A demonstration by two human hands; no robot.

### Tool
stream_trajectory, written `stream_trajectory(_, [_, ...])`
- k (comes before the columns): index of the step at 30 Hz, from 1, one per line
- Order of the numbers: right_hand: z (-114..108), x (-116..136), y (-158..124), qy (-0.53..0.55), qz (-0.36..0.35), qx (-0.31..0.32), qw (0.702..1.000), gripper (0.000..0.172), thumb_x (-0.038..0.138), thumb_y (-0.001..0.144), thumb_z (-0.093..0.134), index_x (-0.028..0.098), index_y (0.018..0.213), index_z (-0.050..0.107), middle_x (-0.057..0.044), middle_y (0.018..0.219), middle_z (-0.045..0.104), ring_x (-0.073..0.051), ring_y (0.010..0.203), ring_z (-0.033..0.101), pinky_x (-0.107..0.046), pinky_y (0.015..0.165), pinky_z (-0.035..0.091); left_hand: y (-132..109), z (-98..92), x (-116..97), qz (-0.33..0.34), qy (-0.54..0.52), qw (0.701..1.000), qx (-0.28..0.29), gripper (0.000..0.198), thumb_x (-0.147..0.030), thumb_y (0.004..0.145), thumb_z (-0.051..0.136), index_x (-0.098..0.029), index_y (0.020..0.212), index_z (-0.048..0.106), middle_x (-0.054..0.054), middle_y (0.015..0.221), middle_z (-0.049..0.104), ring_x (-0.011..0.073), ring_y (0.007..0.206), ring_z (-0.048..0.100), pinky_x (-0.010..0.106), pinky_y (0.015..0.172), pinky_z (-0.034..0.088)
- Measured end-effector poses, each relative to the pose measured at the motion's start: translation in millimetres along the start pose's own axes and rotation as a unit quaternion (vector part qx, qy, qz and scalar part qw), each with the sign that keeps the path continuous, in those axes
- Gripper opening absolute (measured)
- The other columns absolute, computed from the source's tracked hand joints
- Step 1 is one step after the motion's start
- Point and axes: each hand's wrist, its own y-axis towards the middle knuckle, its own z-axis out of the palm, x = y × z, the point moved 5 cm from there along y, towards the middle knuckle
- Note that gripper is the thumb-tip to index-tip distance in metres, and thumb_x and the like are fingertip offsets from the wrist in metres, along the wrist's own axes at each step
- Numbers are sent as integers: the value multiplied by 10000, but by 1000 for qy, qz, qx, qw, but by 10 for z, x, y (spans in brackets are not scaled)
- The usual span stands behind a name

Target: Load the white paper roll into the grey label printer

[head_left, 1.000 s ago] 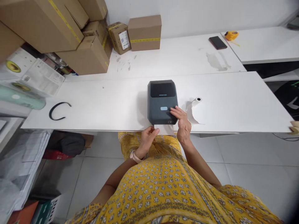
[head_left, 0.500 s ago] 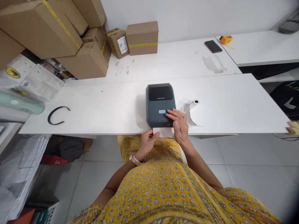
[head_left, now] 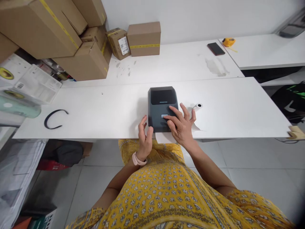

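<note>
A dark grey label printer (head_left: 162,105) stands near the front edge of the white table (head_left: 100,111). A white label (head_left: 164,137) sticks out of its front slot. My right hand (head_left: 181,125) rests on the printer's top, fingers spread, with the index fingertip at the light blue button (head_left: 164,116). My left hand (head_left: 144,137) is at the printer's front left corner, fingers stretched upward and holding nothing. A loose roll of white label paper (head_left: 197,108) lies just right of the printer, partly behind my right hand.
Several cardboard boxes (head_left: 78,38) are stacked at the back left. A black curved band (head_left: 54,118) lies on the table's left. A phone (head_left: 215,48) and a yellow tape measure (head_left: 228,41) sit on the far table. White cartons (head_left: 28,86) are at the left edge.
My left hand has let go of the label and risen beside the printer with fingers opened. My right hand has spread its fingers and reached the blue button.
</note>
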Motion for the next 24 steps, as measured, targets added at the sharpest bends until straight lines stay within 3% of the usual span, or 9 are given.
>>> stream_trajectory(3, [1,-45,-63,87,10,30,996,381,457,1079,366,385,1273,686,23,1608,513,-305,1602,287,-638,1297,149,-22,62,15,-26,-20,999,12,528,-506,1041,493,-296,1524,462,98,1649,439,282,1544,402,494,1279,354])
stream_trajectory(6, [20,-100,-154,192,27,38,980,507,550,1074,279,396,1509,487,-9,1712,352,-289,1609,281,-598,1291,274,-13,58,-17,-30,-35,999,4,530,-525,1044,471,-287,1517,475,106,1652,441,290,1553,395,496,1292,336])
stream_trajectory(9, [73,-131,-199,240,46,32,969,598,600,1065,183,401,1610,329,-19,1727,323,-286,1626,247,-602,1313,254,21,32,-59,-28,-41,999,-4,587,-576,1031,460,-268,1531,448,142,1624,474,296,1540,423,510,1271,368])
stream_trajectory(14, [18,-77,-84,260,34,38,964,662,673,1037,159,413,1628,304,-9,1729,323,-308,1640,202,-624,1326,213,80,2,-158,-17,-54,998,-15,606,-586,1014,502,-252,1518,458,158,1561,539,285,1500,487,496,1257,388])
stream_trajectory(17, [-164,-43,164,263,22,34,964,723,741,1001,132,418,1619,325,-6,1702,378,-311,1611,288,-600,1314,265,221,-16,-318,44,-62,997,-31,560,-594,1020,485,-234,1446,540,148,1496,594,277,1449,548,457,1252,393])
stream_trajectory(20, [-353,-2,587,259,-1,1,966,788,800,966,117,398,1588,386,-25,1640,468,-312,1545,411,-563,1278,344,489,-45,-454,114,-75,989,-55,519,-594,1024,477,-240,1392,569,123,1393,664,263,1374,619,444,1226,419])
stream_trajectory(24, [-448,20,1296,271,-35,-80,959,762,781,992,184,310,1516,476,-76,1498,591,-299,1346,603,-543,1183,452,896,-18,-335,114,-18,992,-53,407,-488,989,592,-249,1317,573,103,1335,699,263,1338,638,459,1151,482])
